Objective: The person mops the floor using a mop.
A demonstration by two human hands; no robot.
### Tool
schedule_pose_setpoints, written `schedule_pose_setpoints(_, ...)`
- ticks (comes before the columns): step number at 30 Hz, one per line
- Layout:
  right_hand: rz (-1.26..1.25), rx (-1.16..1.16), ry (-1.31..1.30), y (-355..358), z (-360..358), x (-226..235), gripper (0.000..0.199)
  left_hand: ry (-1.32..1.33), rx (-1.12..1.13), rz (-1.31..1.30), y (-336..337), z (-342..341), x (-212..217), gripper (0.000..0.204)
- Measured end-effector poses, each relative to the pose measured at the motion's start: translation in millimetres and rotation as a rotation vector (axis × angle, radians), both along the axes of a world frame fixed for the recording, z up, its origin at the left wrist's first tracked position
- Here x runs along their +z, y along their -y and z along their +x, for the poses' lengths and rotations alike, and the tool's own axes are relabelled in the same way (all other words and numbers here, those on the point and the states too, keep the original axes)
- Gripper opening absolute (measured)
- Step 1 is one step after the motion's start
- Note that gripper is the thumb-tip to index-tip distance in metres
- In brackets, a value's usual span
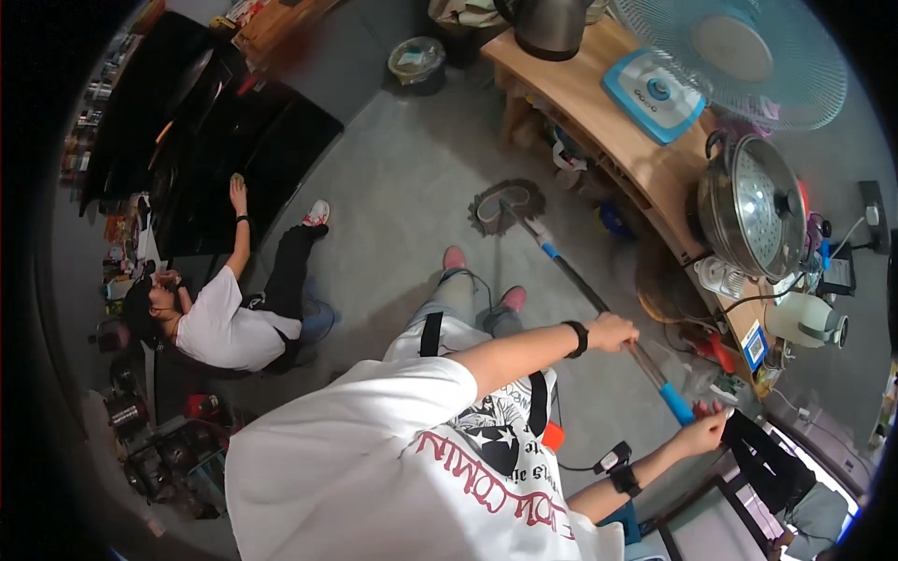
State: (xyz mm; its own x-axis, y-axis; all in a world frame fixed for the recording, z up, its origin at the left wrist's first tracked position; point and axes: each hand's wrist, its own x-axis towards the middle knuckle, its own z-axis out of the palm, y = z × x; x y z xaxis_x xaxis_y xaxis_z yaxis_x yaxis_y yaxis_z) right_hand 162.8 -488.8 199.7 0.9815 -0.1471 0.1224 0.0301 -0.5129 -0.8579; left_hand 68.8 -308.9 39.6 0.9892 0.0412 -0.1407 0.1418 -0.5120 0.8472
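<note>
A mop (587, 288) with a long metal pole and blue sleeves slants across the floor, its fuzzy grey-brown head (484, 209) flat on the grey concrete. My left hand (610, 334), with a black band on its wrist, is closed round the middle of the pole. Farther up, at the blue grip by the top end, my right hand (703, 430) is wrapped round the handle; part of its fingers is hidden behind the grip. The mop head lies ahead of my pink shoes (455, 258), close to the wooden table.
A wooden table (599, 122) on the right bears a kettle (547, 28), a blue-and-white fan base (655, 93) and a steamer pot (756, 206). A bin (417, 64) stands ahead. On the left another person (234, 323) sits, a leg stretched across the floor, one hand at a black cabinet (281, 140).
</note>
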Motion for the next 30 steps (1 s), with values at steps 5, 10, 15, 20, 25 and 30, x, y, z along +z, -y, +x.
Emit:
schedule_pose_setpoints(5, 0.067, 0.330, -0.086, -90, -10, -6, 0.038, 0.020, 0.223, 0.011, -76, -24, -12, 0.025)
schedule_pose_setpoints(10, 0.144, 0.733, -0.139, -218, -77, 8, 0.031, 0.100, 0.391, 0.008, -193, -103, 6, 0.027)
schedule_pose_setpoints(15, 0.316, 1.274, -0.081, -327, -199, 40, 0.012, 0.027, 0.562, -0.287, -298, -216, 15, 0.040)
schedule_pose_setpoints(20, 0.648, 1.996, 0.132, -382, -281, 31, 0.012, 0.049, 0.884, -1.353, -337, -302, 18, 0.033)
schedule_pose_setpoints(25, 0.666, 1.935, 0.046, -377, -294, 26, 0.018, -0.015, 0.806, -0.009, -318, -307, 42, 0.028)
schedule_pose_setpoints(30, 0.572, 1.603, -0.093, -345, -236, 27, 0.026, 0.226, 0.852, -0.391, -310, -258, -21, 0.035)
